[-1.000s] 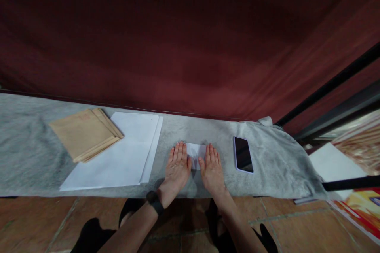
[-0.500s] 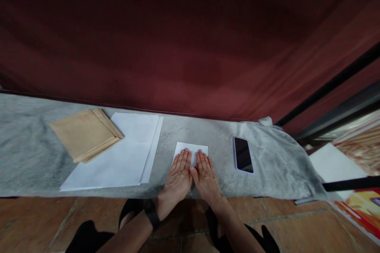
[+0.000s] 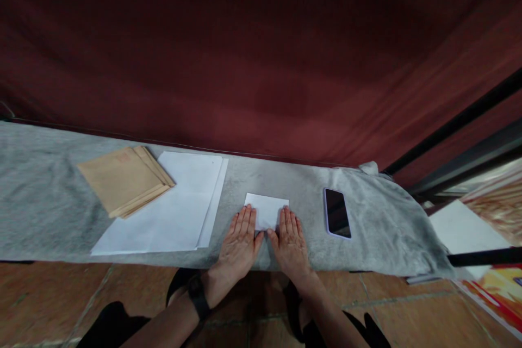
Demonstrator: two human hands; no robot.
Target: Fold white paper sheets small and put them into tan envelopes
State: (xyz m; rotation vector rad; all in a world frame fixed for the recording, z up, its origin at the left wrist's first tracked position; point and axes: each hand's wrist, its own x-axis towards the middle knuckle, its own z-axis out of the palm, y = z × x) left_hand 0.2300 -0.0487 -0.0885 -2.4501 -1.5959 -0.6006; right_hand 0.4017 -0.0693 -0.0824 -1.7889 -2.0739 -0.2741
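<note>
The head view showed a small white paper (image 3: 267,211) lying flat just below the centre of the frame, on a grey, cloth-covered surface (image 3: 304,182). The left hand (image 3: 238,244) lay palm down over its left part and the right hand (image 3: 290,247) over its right part, leaving the middle and the upper edge of the paper in sight. The fingers of both hands were straight, side by side and spread flat against the paper, gripping nothing; the thumbs pointed inward near its lower edge, their tips close together. The step in hand looked like pressing or smoothing the paper; whether it was folded could not be told. From that pose, the next move seemed to call for even pressure if smoothing were to go on, or for freeing an edge from under the palms if the paper were to be lifted. A dark wristband (image 3: 198,298) circled the left wrist. To the right of the hands lay a phone (image 3: 337,213), its dark screen upward. Left of centre lay large white sheets (image 3: 183,201), with a stack of brown envelopes (image 3: 122,179) overlapping their left side. A dark red backdrop (image 3: 261,65) filled the upper frame, and a tiled floor (image 3: 44,299) showed along the bottom.
</note>
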